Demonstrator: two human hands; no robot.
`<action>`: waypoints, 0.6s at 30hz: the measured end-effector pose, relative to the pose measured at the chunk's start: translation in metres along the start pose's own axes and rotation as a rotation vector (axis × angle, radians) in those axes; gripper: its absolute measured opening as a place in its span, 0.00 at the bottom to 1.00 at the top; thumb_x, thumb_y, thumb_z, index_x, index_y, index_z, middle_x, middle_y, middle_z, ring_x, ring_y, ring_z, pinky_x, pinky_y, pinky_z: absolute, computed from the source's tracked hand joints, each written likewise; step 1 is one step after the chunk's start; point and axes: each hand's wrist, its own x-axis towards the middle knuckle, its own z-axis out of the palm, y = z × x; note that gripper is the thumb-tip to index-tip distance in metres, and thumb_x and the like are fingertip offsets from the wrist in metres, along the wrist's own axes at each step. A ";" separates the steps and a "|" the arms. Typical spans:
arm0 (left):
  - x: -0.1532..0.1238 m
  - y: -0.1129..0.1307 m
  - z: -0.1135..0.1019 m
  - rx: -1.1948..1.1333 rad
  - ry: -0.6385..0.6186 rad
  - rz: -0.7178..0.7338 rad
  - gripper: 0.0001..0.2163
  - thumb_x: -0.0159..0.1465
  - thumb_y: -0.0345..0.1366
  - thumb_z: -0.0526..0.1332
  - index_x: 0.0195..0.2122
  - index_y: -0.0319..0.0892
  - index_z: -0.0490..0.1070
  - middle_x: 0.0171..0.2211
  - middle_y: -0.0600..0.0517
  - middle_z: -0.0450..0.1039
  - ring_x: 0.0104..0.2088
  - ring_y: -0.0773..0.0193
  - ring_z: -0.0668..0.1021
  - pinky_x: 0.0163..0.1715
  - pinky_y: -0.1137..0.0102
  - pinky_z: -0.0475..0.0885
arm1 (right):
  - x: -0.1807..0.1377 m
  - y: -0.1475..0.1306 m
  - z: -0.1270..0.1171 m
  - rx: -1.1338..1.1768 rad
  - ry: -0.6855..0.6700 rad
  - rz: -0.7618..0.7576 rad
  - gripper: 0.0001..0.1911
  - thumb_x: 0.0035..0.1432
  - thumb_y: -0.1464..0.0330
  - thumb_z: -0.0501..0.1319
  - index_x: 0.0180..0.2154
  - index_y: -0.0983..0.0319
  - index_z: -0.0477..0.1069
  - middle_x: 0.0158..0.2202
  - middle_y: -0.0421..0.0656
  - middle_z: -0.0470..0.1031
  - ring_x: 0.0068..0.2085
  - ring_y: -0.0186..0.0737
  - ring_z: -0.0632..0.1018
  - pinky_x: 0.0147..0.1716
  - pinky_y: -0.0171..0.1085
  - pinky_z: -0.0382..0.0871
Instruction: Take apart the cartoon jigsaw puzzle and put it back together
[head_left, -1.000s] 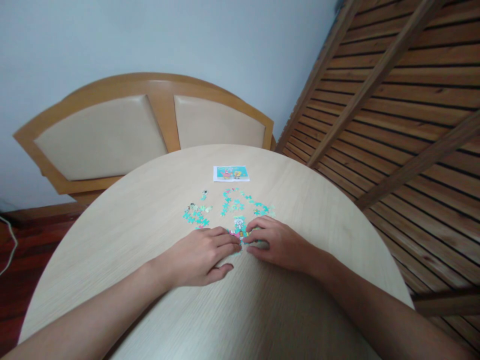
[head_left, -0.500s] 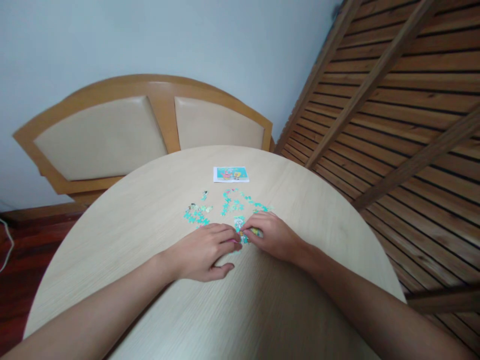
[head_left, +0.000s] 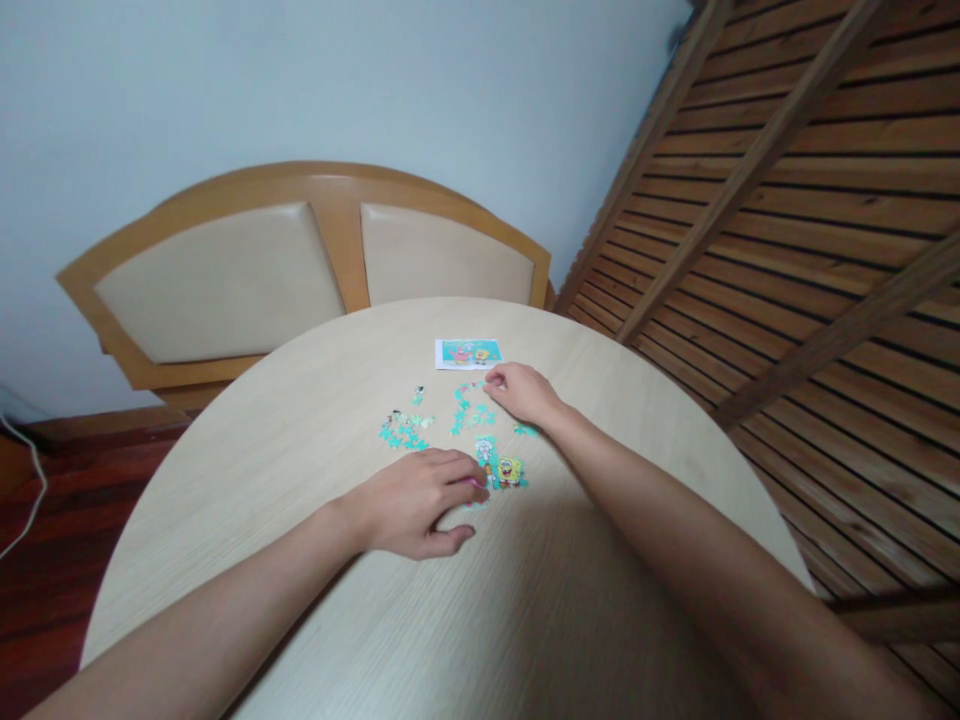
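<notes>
My left hand (head_left: 417,499) lies flat on the round wooden table (head_left: 315,400), fingers stretched out, fingertips touching the left edge of a small joined patch of jigsaw pieces (head_left: 501,468) with cartoon figures. My right hand (head_left: 523,391) is reached farther out over loose turquoise jigsaw pieces (head_left: 471,412), its fingers curled down onto them; what they pinch, if anything, is hidden. Another cluster of loose pieces (head_left: 403,428) lies to the left. A small reference picture card (head_left: 468,353) sits just beyond my right hand.
A wooden bench back with two beige padded panels (head_left: 217,280) stands behind the table against a pale wall. A slatted wooden partition (head_left: 787,200) runs along the right. A white cable (head_left: 26,470) lies on the dark red floor at left.
My right hand left the joined patch and moved away from me to the loose pieces near the picture card. My left hand stayed put. The view shifted slightly.
</notes>
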 end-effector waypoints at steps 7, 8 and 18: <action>0.000 0.002 -0.003 -0.008 0.000 -0.002 0.13 0.65 0.39 0.60 0.49 0.40 0.73 0.49 0.42 0.75 0.51 0.51 0.78 0.53 0.55 0.75 | 0.022 0.003 0.008 0.041 -0.043 0.017 0.07 0.60 0.67 0.67 0.40 0.61 0.81 0.42 0.48 0.83 0.43 0.45 0.80 0.43 0.38 0.70; 0.000 0.002 -0.003 -0.011 0.003 0.000 0.13 0.65 0.39 0.60 0.49 0.40 0.73 0.49 0.43 0.76 0.51 0.51 0.78 0.52 0.55 0.75 | 0.025 0.003 0.008 0.052 -0.056 0.017 0.05 0.59 0.68 0.68 0.38 0.62 0.81 0.40 0.48 0.83 0.42 0.44 0.80 0.42 0.37 0.70; -0.003 0.001 -0.007 -0.031 -0.015 0.010 0.13 0.67 0.38 0.59 0.51 0.41 0.74 0.49 0.43 0.77 0.51 0.52 0.79 0.51 0.57 0.76 | 0.022 0.009 0.008 0.207 -0.043 -0.023 0.04 0.55 0.74 0.67 0.36 0.65 0.79 0.33 0.44 0.81 0.34 0.37 0.77 0.35 0.34 0.67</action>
